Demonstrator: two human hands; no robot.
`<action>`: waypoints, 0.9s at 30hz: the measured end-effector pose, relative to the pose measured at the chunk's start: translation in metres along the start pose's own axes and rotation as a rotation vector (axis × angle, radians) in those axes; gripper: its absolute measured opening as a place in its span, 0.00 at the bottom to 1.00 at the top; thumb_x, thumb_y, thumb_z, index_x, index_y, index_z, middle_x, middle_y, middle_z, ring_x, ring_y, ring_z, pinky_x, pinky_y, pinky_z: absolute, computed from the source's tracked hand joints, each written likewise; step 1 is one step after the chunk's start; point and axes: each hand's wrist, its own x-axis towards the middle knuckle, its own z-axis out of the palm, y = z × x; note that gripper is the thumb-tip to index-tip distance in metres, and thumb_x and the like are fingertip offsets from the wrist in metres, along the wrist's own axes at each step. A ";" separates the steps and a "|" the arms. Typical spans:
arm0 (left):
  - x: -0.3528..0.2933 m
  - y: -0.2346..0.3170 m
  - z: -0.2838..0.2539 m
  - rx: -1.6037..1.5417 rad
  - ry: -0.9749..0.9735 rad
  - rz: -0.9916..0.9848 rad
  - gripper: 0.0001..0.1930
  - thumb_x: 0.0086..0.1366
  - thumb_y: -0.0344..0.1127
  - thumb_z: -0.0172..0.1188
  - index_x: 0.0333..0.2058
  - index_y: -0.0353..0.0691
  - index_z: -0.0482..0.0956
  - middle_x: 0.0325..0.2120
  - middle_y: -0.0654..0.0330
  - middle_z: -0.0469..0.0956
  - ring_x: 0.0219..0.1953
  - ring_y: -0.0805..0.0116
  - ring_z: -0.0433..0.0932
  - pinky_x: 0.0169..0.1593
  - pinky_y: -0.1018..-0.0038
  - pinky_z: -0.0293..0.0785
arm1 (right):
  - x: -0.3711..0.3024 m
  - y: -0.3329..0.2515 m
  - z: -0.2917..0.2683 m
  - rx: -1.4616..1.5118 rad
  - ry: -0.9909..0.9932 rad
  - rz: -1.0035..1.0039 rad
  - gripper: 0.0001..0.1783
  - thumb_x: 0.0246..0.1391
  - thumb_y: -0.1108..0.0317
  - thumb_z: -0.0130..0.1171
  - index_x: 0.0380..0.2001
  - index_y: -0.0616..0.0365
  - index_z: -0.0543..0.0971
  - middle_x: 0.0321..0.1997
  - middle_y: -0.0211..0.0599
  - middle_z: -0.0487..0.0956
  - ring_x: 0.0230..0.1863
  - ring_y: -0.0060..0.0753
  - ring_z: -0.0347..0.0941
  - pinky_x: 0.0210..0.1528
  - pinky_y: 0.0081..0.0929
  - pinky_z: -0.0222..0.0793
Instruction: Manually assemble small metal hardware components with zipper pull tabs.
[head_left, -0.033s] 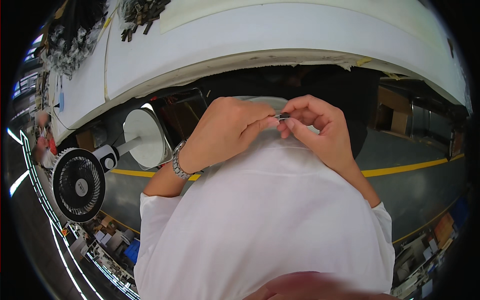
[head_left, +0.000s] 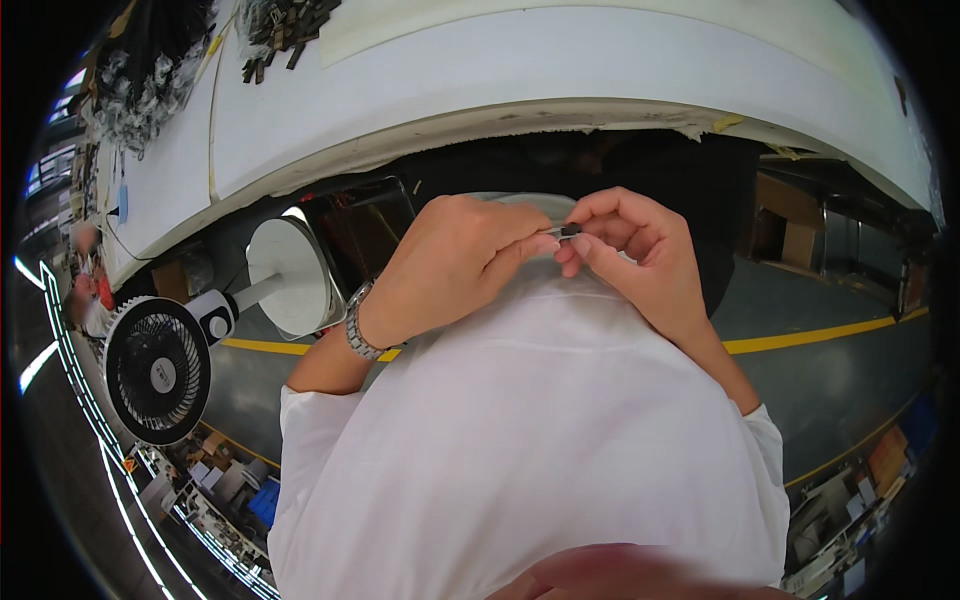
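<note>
Head view: I can't read the hub mark [head_left: 162, 375] on the fan [head_left: 160, 338]; my left hand [head_left: 455, 247] and right hand [head_left: 648, 255] each pinch, fingertips nearly together, one small dark-and-silver piece [head_left: 571, 230], partly hidden between them.

A small piece [head_left: 572, 230], too tiny to identify, is partly hidden by the pinching fingers [head_left: 592, 252]. The top edge crops the desk [head_left: 500, 62] and dark strips [head_left: 290, 28]; a person [head_left: 100, 290] at far left is blurred, as is a reddish shape [head_left: 620, 572] cut by the bottom edge.
</note>
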 end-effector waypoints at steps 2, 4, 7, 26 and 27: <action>-0.001 0.002 0.004 0.016 0.089 0.007 0.04 0.69 0.30 0.64 0.37 0.37 0.84 0.19 0.57 0.77 0.19 0.62 0.76 0.25 0.69 0.70 | 0.002 0.005 -0.001 0.293 0.021 0.062 0.08 0.65 0.81 0.59 0.47 0.68 0.77 0.38 0.42 0.86 0.40 0.29 0.85 0.49 0.26 0.79; -0.003 0.004 0.006 0.032 0.079 -0.014 0.03 0.69 0.29 0.64 0.37 0.36 0.84 0.19 0.57 0.78 0.19 0.62 0.77 0.25 0.69 0.71 | 0.001 0.007 0.002 0.308 0.034 0.062 0.08 0.66 0.81 0.59 0.47 0.69 0.77 0.39 0.44 0.86 0.41 0.30 0.85 0.49 0.27 0.80; -0.005 0.009 0.004 0.063 0.061 -0.041 0.03 0.68 0.28 0.64 0.37 0.36 0.84 0.21 0.56 0.79 0.21 0.60 0.78 0.26 0.69 0.72 | 0.000 0.010 0.003 0.299 0.045 0.059 0.07 0.66 0.82 0.58 0.46 0.69 0.76 0.41 0.46 0.87 0.42 0.31 0.86 0.49 0.26 0.80; -0.003 0.009 0.007 0.443 0.042 0.168 0.10 0.57 0.26 0.63 0.38 0.39 0.79 0.22 0.59 0.78 0.23 0.58 0.80 0.25 0.63 0.74 | -0.001 0.009 0.009 -0.299 0.144 -0.145 0.06 0.58 0.81 0.65 0.36 0.65 0.78 0.33 0.38 0.88 0.40 0.28 0.89 0.42 0.20 0.79; -0.005 0.012 0.006 0.453 0.050 0.167 0.10 0.57 0.26 0.63 0.38 0.39 0.79 0.22 0.59 0.78 0.23 0.58 0.80 0.25 0.63 0.74 | -0.002 0.007 0.010 -0.300 0.137 -0.157 0.06 0.58 0.81 0.65 0.36 0.65 0.78 0.33 0.38 0.88 0.40 0.28 0.89 0.42 0.20 0.79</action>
